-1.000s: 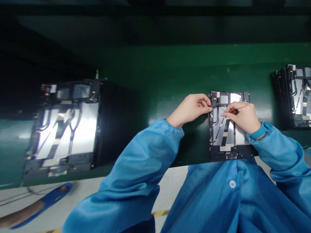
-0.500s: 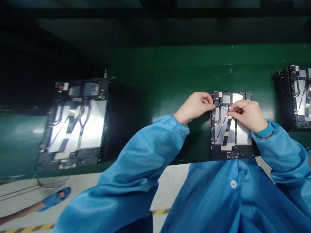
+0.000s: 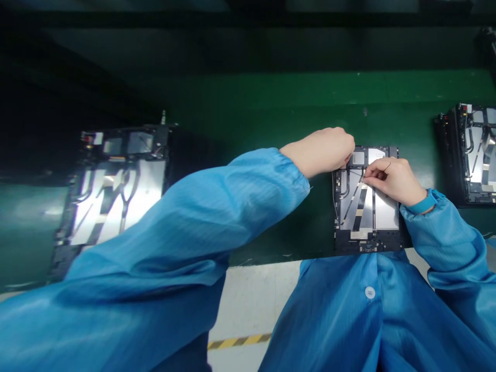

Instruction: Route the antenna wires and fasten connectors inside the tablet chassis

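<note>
- Head view: the right grip (image 3: 395, 182), with a teal wristband (image 3: 423, 203) at its cuff, is nearly closed, its thumb and forefinger apparently pinching a thin black wire (image 3: 387, 166) over the chassis.
- The left grip (image 3: 321, 153) is curled over the upper left corner of the chassis; its fingertips are hidden, so I cannot tell whether it has hold of anything.
- A wire this fine seems best pinched lightly and close to the board, with the other hand steadying the frame, so that it does not kink or snag.
- The open tablet chassis (image 3: 366, 217) lies flat at the near edge of the green desk (image 3: 271, 108), right of centre, with a black frame, silver foil panel and black strips.
- Another chassis (image 3: 475, 155) lies at the right edge of the frame; a third (image 3: 116, 199) lies at the left, partly under the blue smock sleeve (image 3: 166, 243).
</note>
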Motion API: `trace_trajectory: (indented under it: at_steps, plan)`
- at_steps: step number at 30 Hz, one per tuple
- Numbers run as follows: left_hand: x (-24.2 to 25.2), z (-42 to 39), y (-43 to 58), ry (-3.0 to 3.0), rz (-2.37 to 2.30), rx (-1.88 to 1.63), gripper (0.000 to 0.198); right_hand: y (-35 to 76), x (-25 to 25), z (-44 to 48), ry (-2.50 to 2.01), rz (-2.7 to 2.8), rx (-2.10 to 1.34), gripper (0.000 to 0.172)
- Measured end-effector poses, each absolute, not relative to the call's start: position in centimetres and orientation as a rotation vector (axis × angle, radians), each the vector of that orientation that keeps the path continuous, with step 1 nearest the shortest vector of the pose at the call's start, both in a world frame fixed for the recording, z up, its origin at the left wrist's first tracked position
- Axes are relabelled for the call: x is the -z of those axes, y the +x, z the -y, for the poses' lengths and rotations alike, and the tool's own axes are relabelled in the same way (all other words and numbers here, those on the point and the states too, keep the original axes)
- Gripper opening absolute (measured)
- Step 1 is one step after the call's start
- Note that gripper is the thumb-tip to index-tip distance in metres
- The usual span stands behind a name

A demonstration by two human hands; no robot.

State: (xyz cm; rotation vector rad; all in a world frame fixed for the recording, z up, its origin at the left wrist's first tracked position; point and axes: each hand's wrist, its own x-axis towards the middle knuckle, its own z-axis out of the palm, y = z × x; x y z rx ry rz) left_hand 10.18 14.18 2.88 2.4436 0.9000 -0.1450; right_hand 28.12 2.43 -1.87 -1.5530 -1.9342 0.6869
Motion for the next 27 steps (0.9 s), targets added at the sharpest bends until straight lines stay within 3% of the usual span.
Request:
trace_trajectory:
  at_steps: [7, 10, 14, 18, 23, 27]
  plan:
    - [-4.9, -12.2, 11.0, 2.503, -1.061, 0.122, 0.018, 30.1, 1.7, -3.0, -1.744, 1.672, -0.465, 0.006]
    - [-4.8, -10.6, 10.4, 2.575, -1.115, 0.12, 0.005, 29.9, 1.6, -3.0, -1.796, 1.86, -0.248, 0.009]
    - [-3.6, -7.1, 10.4, 2.565, -1.174, 0.154, 0.023, 29.3, 0.8, -2.3, -1.722, 2.219, -0.086, 0.02]
    - [-2.3, -4.8, 11.4, 2.502, -1.253, 0.214, 0.031, 29.8, 0.1, -1.5, -1.626, 2.31, -0.216, 0.017]
    - [-1.1, -4.7, 11.2, 2.375, -1.357, 0.065, 0.026, 31.4, 0.7, -0.9, -1.633, 1.924, -0.563, 0.003]
    - [-0.9, -5.2, 10.4, 2.372, -1.291, -0.206, 0.019, 31.9, 1.7, -0.6, -1.687, 1.585, -0.756, 0.009]
